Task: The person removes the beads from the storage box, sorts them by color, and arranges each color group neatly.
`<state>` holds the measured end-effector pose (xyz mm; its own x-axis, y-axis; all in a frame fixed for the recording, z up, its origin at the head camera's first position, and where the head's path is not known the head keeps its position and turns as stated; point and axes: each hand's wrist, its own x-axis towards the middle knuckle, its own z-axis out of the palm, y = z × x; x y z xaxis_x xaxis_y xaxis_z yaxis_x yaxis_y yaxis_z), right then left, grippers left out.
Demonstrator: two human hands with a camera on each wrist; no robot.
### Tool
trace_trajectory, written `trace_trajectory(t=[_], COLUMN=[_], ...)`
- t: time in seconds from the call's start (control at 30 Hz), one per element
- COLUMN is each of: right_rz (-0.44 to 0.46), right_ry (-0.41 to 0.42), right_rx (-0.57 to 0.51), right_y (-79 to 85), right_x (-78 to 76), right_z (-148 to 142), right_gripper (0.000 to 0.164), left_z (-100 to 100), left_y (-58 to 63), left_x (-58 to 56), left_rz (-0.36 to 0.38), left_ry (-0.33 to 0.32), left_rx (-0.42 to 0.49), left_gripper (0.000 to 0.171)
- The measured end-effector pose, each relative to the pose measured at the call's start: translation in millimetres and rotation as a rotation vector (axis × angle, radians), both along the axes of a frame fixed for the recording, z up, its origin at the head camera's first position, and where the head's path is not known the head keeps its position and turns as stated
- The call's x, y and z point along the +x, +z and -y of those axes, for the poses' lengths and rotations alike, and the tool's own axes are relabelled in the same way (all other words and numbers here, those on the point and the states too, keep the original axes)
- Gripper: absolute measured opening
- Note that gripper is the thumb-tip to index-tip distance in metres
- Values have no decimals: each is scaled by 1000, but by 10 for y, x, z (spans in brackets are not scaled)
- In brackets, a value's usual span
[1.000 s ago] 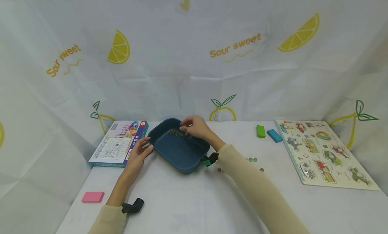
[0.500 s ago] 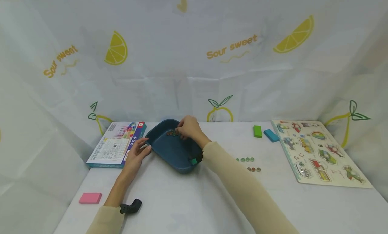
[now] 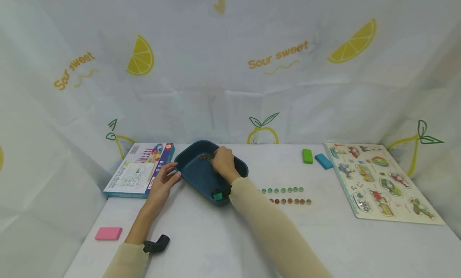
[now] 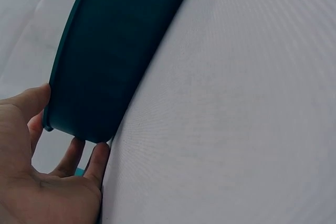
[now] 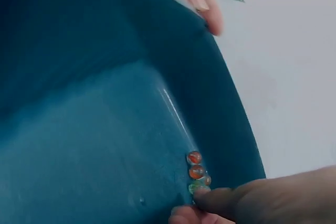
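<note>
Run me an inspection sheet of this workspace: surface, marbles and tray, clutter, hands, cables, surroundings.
Surface: white tabletop
Job's things: blue tray on the tabletop, marbles inside; a green row and a reddish row of marbles beside it
Clutter: flat box, pink block, green block, blue block, puzzle board
Left hand: touches the tray's rim and outer wall
Right hand: inside the tray, at the marbles; pinch unclear
Cables: nothing seen
Surroundings: white backdrop with lemon prints

Booth (image 3: pixel 43 158) walled with lemon-print cloth (image 3: pixel 205 70)
</note>
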<state>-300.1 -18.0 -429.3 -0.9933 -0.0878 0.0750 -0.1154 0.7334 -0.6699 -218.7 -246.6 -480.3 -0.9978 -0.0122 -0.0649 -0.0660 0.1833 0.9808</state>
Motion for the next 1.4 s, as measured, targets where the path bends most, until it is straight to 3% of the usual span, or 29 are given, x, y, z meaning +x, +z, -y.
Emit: trace_trajectory(t=[0.07,0.17,0.27,0.37,0.63,0.73,0.9,1.07,1.17,1.4], right_rz=[8,17,15,12,6,38,203,292,291,195], right_ry=[-16,-41,-67,-89,-66,-24,59,209,295,384], right_rx=[-45,-80,-79,-68,-99,-173,-447,-605,-635,-512], right_y=[-36,-70,-83,-94,-154,-146,-20,163,267,411], right_x=[19,44,59,61,28,10,22,36,37,106], right_z=[11,25,32,33,16,7,-62,-251,-441,-1127], right_gripper=[12,18,13,17,10,14,13,27,34,30], left_z=[2,6,6,5,-13,-12,-8,-3,-5,5], left_y=[-1,-8,-12,-12,-1,6,30,7,-4,5], left_x=[-4,-8,-4,-3,-4,1,12,17,15,9], left_rz=[-9,-18,-19,-11,5,3,1,-2,-1,-13], left_ry=[-1,-2,1,0,-6,-6,-10,-12,-12,-15], left_rx=[-1,0,-7,-11,-5,-10,1,20,21,-4], left_gripper=[58,59,59,58,58,58,59,59,59,58])
